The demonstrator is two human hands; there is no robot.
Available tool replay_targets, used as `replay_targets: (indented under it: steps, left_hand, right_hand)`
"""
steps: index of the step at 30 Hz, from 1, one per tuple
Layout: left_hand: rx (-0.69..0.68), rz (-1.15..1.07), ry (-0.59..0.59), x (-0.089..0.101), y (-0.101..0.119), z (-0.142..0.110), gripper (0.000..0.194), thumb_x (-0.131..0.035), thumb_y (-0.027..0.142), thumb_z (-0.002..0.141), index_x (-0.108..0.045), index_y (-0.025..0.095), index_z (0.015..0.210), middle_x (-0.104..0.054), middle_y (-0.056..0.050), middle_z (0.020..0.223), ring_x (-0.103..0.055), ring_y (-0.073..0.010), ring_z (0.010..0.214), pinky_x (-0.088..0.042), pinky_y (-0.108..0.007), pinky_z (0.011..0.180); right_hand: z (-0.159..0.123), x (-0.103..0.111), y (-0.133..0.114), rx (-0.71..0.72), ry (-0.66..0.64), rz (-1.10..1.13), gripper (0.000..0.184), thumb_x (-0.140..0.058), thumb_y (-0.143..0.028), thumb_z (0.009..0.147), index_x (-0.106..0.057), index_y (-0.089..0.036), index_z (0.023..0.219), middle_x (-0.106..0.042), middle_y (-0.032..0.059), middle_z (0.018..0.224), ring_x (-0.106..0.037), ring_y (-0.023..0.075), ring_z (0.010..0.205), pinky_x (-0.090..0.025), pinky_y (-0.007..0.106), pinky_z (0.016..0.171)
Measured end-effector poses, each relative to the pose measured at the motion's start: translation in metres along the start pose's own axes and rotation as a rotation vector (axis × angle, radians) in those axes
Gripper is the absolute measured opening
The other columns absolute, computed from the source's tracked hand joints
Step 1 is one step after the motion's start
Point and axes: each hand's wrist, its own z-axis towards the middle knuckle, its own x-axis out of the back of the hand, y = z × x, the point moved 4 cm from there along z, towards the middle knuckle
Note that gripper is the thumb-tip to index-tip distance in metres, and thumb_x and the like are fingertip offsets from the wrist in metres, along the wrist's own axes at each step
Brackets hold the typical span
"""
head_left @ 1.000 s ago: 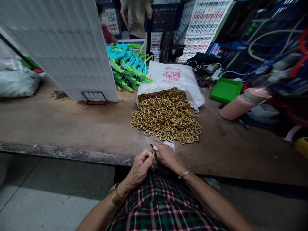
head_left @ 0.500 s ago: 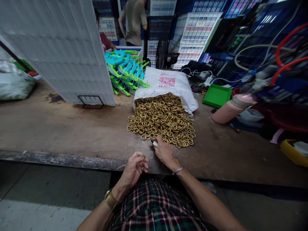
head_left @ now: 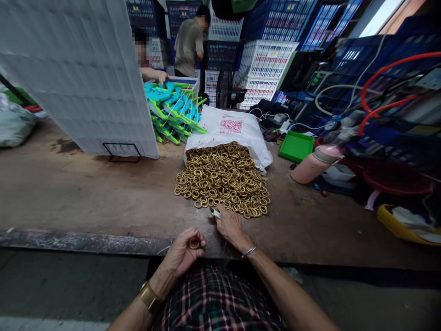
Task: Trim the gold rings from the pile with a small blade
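Note:
A heap of gold rings [head_left: 222, 180] spills from a white plastic bag [head_left: 229, 128] onto the brown worktable [head_left: 86, 197]. My left hand [head_left: 182, 255] is closed near the table's front edge, pinching one gold ring [head_left: 194, 243] between thumb and fingers. My right hand [head_left: 229, 225] rests on the table at the near edge of the heap, fingers curled around a small silvery blade-like tool [head_left: 215, 213] that points left.
A white mesh panel [head_left: 82, 69] stands at the back left on a wire foot. Teal and green plastic parts [head_left: 172, 110] are stacked behind the bag, with another person's hand on them. A green tray [head_left: 296, 146], pink bottle [head_left: 315, 165] and hoses crowd the right.
My hands have parted: the right one went forward with the tool to the heap's edge, the left drew back with the ring. The view has tilted up a little.

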Motion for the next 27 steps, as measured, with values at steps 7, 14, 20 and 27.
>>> replay_targets:
  steps: [7, 14, 20, 27]
  left_hand:
    - [0.021, 0.082, -0.041, -0.002, -0.002, 0.005, 0.029, -0.067, 0.032, 0.070, -0.042, 0.017, 0.066, -0.035, 0.009, 0.049, -0.035, -0.0037, 0.041, -0.026, -0.016, 0.040]
    - [-0.033, 0.228, -0.029, -0.001, -0.003, 0.008, 0.034, -0.065, 0.037, 0.071, -0.038, 0.019, 0.067, -0.030, 0.010, 0.048, -0.026, -0.0026, 0.038, -0.018, -0.016, 0.038]
    - [-0.064, 0.300, -0.001, -0.001, -0.003, 0.007, 0.036, -0.066, 0.039, 0.068, -0.037, 0.019, 0.066, -0.035, 0.009, 0.050, -0.032, -0.0030, 0.040, -0.022, -0.016, 0.039]
    - [-0.167, 0.433, 0.106, -0.006, 0.011, 0.016, 0.039, -0.063, 0.047, 0.067, -0.047, 0.018, 0.087, -0.047, 0.007, 0.058, -0.034, -0.0022, 0.039, -0.020, -0.014, 0.037]
  right_hand:
    - [0.002, -0.001, 0.001, -0.066, -0.016, 0.003, 0.021, -0.046, -0.023, 0.083, -0.048, -0.020, 0.104, -0.066, 0.0044, 0.083, -0.061, 0.0162, 0.073, -0.028, 0.025, 0.058]
    - [0.004, 0.001, 0.000, -0.073, -0.045, -0.025, 0.017, -0.042, -0.023, 0.085, -0.051, -0.019, 0.098, -0.066, 0.0062, 0.084, -0.061, 0.0163, 0.074, -0.028, 0.025, 0.057]
    - [0.003, 0.000, 0.002, -0.030, -0.004, 0.029, 0.018, -0.043, -0.020, 0.082, -0.056, -0.019, 0.094, -0.066, 0.0052, 0.082, -0.058, 0.0157, 0.071, -0.026, 0.025, 0.056]
    - [-0.008, 0.013, -0.005, 0.173, 0.020, 0.245, 0.016, -0.044, -0.013, 0.077, -0.057, -0.019, 0.083, -0.061, 0.0019, 0.074, -0.052, 0.0127, 0.067, -0.029, 0.022, 0.059]
